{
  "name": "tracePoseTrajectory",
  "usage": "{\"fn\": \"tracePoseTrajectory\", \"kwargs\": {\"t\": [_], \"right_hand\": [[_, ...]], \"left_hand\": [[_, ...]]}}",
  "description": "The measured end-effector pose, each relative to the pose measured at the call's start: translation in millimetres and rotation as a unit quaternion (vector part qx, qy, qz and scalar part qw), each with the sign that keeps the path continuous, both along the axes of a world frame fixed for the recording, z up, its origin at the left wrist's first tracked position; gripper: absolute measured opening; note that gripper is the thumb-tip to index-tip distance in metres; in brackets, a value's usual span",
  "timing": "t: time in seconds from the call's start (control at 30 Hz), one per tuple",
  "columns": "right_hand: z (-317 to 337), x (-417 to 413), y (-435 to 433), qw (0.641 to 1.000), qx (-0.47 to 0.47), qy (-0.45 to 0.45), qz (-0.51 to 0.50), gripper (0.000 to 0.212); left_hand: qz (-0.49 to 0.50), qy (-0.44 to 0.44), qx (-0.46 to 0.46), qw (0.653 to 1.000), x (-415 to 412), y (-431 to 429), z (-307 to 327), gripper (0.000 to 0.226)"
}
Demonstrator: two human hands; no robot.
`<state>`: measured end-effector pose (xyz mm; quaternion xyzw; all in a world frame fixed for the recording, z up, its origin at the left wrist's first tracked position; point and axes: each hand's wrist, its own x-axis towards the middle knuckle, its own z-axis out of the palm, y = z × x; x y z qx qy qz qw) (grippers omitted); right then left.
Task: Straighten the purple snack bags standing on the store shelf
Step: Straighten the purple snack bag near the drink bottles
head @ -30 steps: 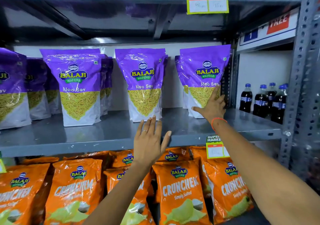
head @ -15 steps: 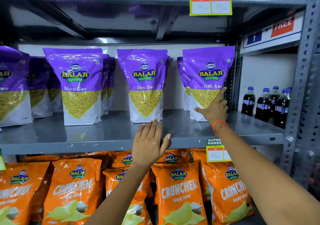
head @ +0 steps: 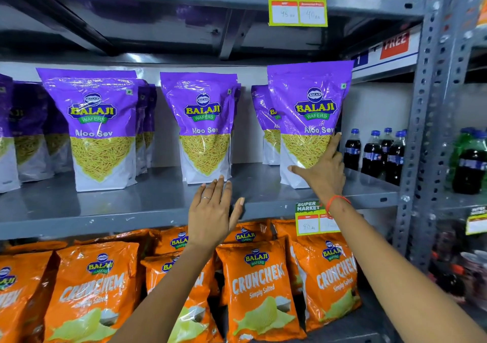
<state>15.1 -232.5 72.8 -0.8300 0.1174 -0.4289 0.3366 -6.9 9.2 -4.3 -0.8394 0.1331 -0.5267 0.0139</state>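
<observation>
The right hand (head: 320,174) lies flat and spread against the lower front of the right-most purple Aloo Sev bag (head: 308,121), thumb stretched left across its white base and the fingers (head: 334,145) reaching up its right edge; it presses rather than grips, with nothing closed inside it. The left hand (head: 213,211) hovers open, fingers together and pointing up, at the near lip of the grey metal shelf (head: 131,205), just below the middle Aloo Sev bag (head: 204,129) and touching no bag that I can see. The purple bags stand in three front groups along this shelf, the left front bag (head: 97,129) well apart from the others, each with more bags behind. The main risk, as I judge it, is the pushed pouch tipping: pressure low on a tall, top-heavy bag could tilt it backward into the bag behind it (head: 266,121), or skid its base sideways toward the cola bottles (head: 374,153) at the far right. A careless lift of the left hand might likewise nudge the middle bag off square, or knock it forward onto the orange Crunchem bags (head: 258,287) below.
</observation>
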Motion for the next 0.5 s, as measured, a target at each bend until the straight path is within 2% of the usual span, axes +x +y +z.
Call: {"fn": "tracePoseTrajectory", "kwargs": {"t": [0.5], "right_hand": [[-4,-37,-9,1.000,-0.001,-0.011,0.001,0.136]], "left_hand": [[-0.005,0.003,-0.009,1.000,-3,-2,1,0.060]]}}
